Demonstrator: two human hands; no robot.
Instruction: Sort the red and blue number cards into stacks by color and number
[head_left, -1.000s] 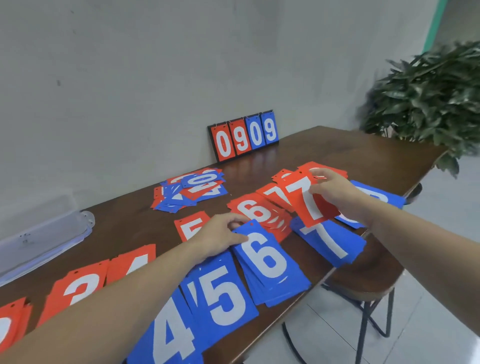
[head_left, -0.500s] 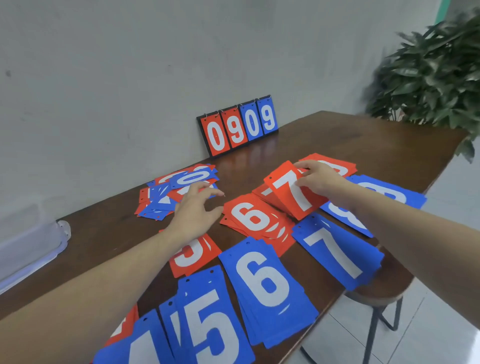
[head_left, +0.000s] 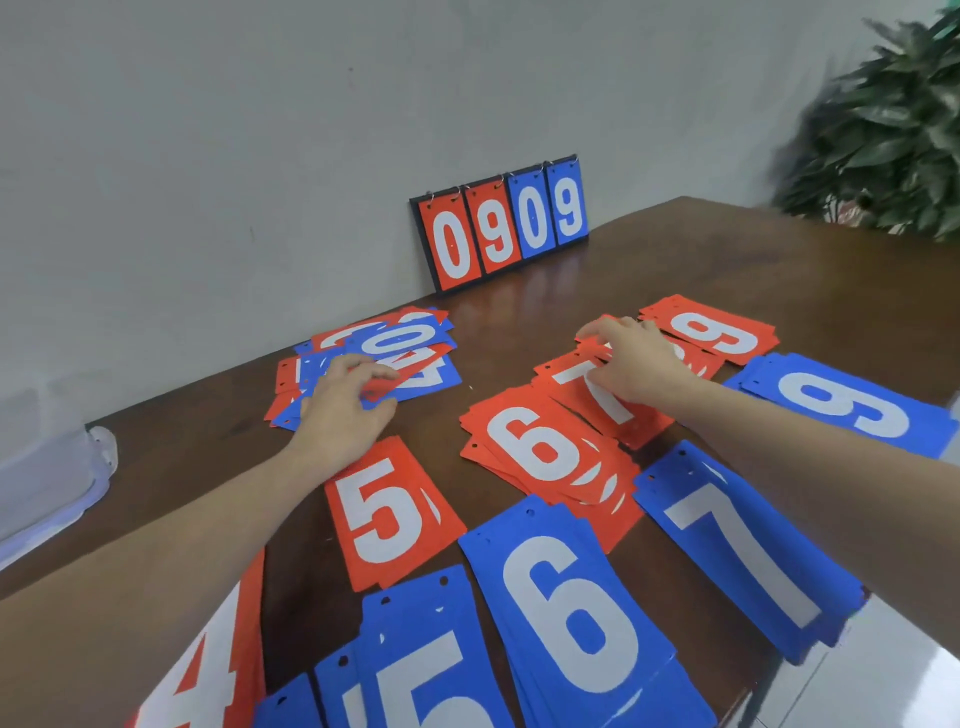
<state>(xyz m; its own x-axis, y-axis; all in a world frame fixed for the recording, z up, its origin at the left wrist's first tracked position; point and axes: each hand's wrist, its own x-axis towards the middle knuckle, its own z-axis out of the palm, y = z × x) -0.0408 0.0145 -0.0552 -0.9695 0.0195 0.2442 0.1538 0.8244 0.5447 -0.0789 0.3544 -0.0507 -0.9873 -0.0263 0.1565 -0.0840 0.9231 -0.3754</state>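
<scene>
Sorted stacks lie on the brown table (head_left: 727, 270): red 5 (head_left: 387, 512), red 6 (head_left: 545, 452), red 7 (head_left: 613, 400), red 9 (head_left: 711, 330), blue 5 (head_left: 421, 670), blue 6 (head_left: 571, 613), blue 7 (head_left: 748, 545), blue 9 (head_left: 841, 400), red 4 (head_left: 208, 670). A mixed unsorted pile (head_left: 410, 353) sits at the back left. My left hand (head_left: 345, 410) reaches onto that pile, fingers curled round a red card's edge. My right hand (head_left: 631, 358) lies with fingers spread on the red 7 stack.
A flip scoreboard (head_left: 501, 226) showing 0909 leans against the wall at the table's back. A clear plastic box (head_left: 47, 483) stands at the left edge. A leafy plant (head_left: 893, 124) stands beyond the far right corner. The table's front edge runs at lower right.
My left hand moved from the blue 6 stack up to the mixed pile. My right hand lowered the red 7 card onto the red 7 stack.
</scene>
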